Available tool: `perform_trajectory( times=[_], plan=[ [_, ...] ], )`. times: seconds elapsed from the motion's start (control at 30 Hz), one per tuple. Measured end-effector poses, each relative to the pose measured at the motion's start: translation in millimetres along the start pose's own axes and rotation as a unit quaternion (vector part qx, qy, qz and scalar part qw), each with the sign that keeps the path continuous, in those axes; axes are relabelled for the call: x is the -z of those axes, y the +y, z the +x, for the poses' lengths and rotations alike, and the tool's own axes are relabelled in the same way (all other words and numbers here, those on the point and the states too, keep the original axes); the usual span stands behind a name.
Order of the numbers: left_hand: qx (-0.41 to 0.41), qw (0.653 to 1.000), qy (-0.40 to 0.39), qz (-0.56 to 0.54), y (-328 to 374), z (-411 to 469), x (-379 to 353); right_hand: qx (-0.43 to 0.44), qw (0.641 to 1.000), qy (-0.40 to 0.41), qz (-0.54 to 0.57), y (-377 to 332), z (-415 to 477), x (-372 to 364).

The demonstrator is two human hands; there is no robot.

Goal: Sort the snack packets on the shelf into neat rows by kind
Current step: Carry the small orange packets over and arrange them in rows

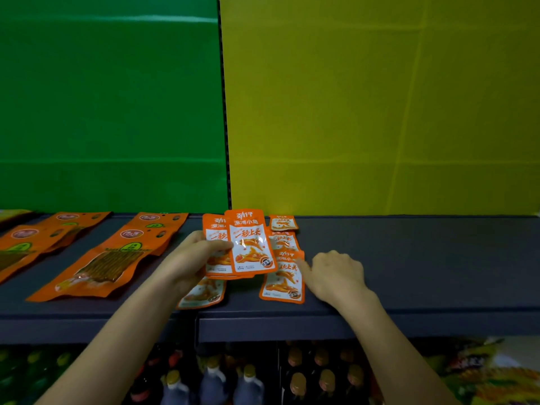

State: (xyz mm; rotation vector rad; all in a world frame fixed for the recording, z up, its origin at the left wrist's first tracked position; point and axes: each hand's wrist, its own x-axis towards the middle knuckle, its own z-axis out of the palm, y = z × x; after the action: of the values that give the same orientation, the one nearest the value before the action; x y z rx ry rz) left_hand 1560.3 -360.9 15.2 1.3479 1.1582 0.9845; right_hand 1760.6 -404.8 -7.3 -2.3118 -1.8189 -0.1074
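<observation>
dark shelf (423, 258) with orange snack packets (252, 244)

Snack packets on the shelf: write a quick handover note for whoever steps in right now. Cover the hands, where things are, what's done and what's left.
Left hand: grips a fan of small orange packets raised above the shelf.
Right hand: holds nothing; its index fingertip touches the front packet of a column of three lying flat.
A stray small packet lies under the left wrist.
Done: large orange packets lie in overlapping rows on the left.
Left: lay down the held packets, line up the stray one, straighten the column.
</observation>
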Motion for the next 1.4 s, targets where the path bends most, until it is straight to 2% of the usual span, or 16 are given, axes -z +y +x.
perform_trajectory(
  times=[0.1,0.2,0.33,0.53,0.67,0.8,1.07,1.27,1.4],
  plan=[
    [0.004,1.0,-0.027,0.009,3.9,4.5,-13.2,0.021,0.992,0.046,0.119,10.8,5.6,5.2],
    [0.016,0.999,-0.048,-0.001,7.5,9.0,-34.0,0.036,0.964,0.019,0.264,14.8,15.8,9.1],
    [0.032,0.997,-0.061,-0.039,11.8,10.3,-64.9,0.063,0.95,0.03,0.303,31.0,31.9,4.2],
    [0.016,0.997,-0.022,-0.066,16.1,21.3,-78.9,0.04,0.899,0.081,0.429,76.6,57.8,-5.6],
    [0.051,0.996,0.01,-0.068,23.3,29.6,-75.4,-0.02,0.919,0.073,0.386,103.8,92.6,-9.1],
    [0.064,0.997,0.004,-0.049,25.7,42.0,-72.8,-0.064,0.95,0.022,0.304,113.6,123.9,-23.0],
    [0.066,0.998,-0.024,-0.003,22.3,66.1,-82.9,-0.082,0.984,-0.035,0.157,111.0,165.5,-30.9],
    [0.067,0.996,-0.049,0.01,17.8,67.9,-93.2,-0.104,0.99,0.005,0.093,107.1,172.8,-36.2],
    [0.058,0.997,-0.055,0.015,21.1,62.0,-103.7,-0.116,0.986,0.026,0.118,106.8,170.5,-37.2]
  ],
)
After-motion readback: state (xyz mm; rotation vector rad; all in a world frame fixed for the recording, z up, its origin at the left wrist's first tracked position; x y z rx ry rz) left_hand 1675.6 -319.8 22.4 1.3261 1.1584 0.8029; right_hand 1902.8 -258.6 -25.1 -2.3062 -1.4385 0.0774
